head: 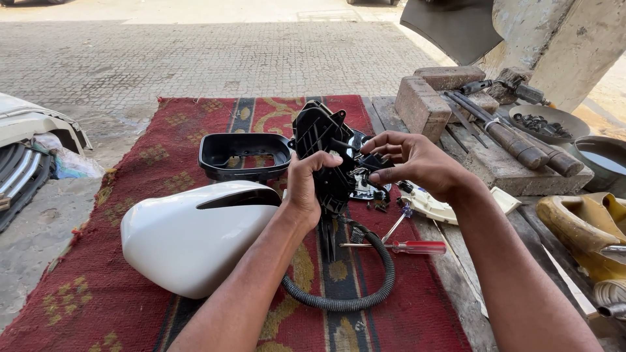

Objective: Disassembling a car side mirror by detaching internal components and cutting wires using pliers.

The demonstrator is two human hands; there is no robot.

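Observation:
My left hand (308, 189) grips a black plastic mirror mechanism (321, 133) and holds it upright over a red patterned rug (130, 274). A ribbed black cable (365, 287) loops down from the mechanism onto the rug. My right hand (417, 160) is at the mechanism's right side, fingertips pinching a small black part on it. A white car mirror housing (189, 238) lies on the rug just left of my left forearm. A black plastic frame (244, 155) sits behind the housing.
A red-handled screwdriver (411, 247) and small loose screws (378, 206) lie on the rug under my right hand. Bricks (427, 101), rusty tools (515, 140), a bowl of bolts (548, 124) and a yellowish part (580, 225) crowd the right side. Car body parts (32, 143) lie at left.

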